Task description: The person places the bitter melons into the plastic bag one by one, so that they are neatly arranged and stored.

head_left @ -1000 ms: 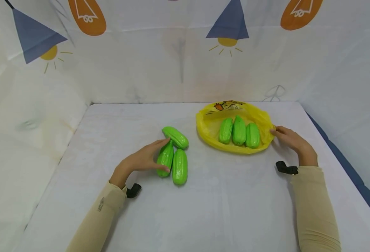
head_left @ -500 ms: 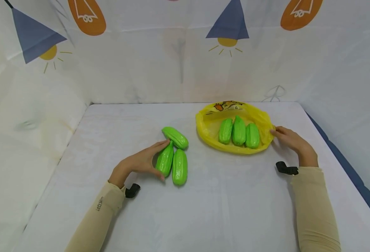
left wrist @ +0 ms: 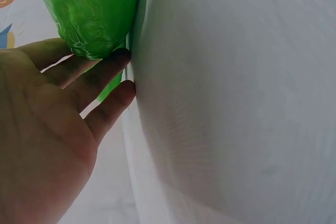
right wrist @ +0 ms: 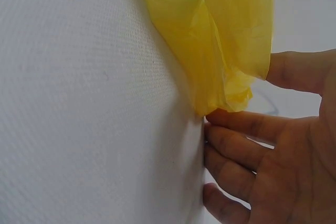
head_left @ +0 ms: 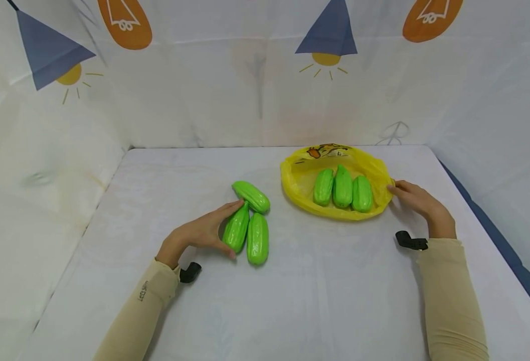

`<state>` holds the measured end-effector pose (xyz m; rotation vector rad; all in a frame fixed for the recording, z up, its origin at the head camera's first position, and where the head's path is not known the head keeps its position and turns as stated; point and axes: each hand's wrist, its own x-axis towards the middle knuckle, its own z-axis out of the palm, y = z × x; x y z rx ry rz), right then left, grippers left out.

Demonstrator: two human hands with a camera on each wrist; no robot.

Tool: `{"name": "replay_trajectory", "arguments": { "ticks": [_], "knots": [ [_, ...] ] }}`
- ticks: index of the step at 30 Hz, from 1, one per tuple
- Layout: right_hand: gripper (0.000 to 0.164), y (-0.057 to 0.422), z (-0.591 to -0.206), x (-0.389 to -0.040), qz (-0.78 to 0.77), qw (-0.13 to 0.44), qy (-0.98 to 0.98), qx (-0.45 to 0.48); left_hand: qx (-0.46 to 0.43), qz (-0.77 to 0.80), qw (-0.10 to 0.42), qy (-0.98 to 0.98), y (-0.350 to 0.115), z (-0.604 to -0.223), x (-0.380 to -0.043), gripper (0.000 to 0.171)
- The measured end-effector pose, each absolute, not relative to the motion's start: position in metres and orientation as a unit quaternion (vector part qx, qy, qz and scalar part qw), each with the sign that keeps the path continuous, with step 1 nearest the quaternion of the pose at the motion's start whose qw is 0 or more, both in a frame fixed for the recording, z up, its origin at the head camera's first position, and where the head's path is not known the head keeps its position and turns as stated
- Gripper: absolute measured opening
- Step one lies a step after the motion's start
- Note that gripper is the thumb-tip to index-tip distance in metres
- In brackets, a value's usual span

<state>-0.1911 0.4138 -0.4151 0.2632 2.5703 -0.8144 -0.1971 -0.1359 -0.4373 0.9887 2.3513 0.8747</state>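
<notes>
Three glossy green zucchini lie together left of the table's middle in the head view. My left hand (head_left: 201, 231) curves loosely along the leftmost zucchini (head_left: 236, 233), thumb and fingers spread. In the left wrist view, its fingertips rest at the table beside the blunt end of the zucchini (left wrist: 94, 11). A second zucchini (head_left: 257, 240) lies parallel to it, and a third zucchini (head_left: 252, 197) slants across their tops. My right hand (head_left: 417, 201) holds the right edge of a yellow plastic bag (head_left: 293, 188) between thumb and index finger. Three more zucchini (head_left: 343, 188) lie side by side inside its wide mouth.
A white cloth covers the table (head_left: 319, 291). Behind it hangs a pale curtain (head_left: 201, 100) with printed lamps and bulbs. Black wrist mounts (head_left: 190, 273) stick out from both sleeves. A dark blue strip (head_left: 499, 235) runs along the right side.
My left thumb has drawn back from over the leftmost zucchini to its lower left, and that zucchini has shifted slightly left. The right hand and the bag have stayed put.
</notes>
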Motion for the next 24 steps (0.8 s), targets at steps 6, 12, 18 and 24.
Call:
{"name": "replay_trajectory", "arguments": {
  "ticks": [6, 12, 18, 24],
  "knots": [
    [0.094, 0.4149, -0.4161, -0.1917, -0.294, 0.213, 0.927, 0.096, 0.347, 0.336, 0.221, 0.847, -0.1365, -0.4376, -0.1978, 0.13],
    [0.094, 0.4154, -0.4176, -0.1926, -0.29, 0.211, 0.929, 0.092, 0.357, 0.336, 0.213, 0.845, -0.1379, -0.4369, -0.1986, 0.125],
    [0.094, 0.4156, -0.4178, -0.1916, -0.289, 0.211, 0.929, 0.093, 0.363, 0.343, 0.194, 0.845, -0.1401, -0.4323, -0.1983, 0.121],
    [0.093, 0.4162, -0.4175, -0.192, -0.284, 0.21, 0.931, 0.091, 0.354, 0.361, 0.176, 0.845, -0.1407, -0.4284, -0.1987, 0.121]
  ]
}}
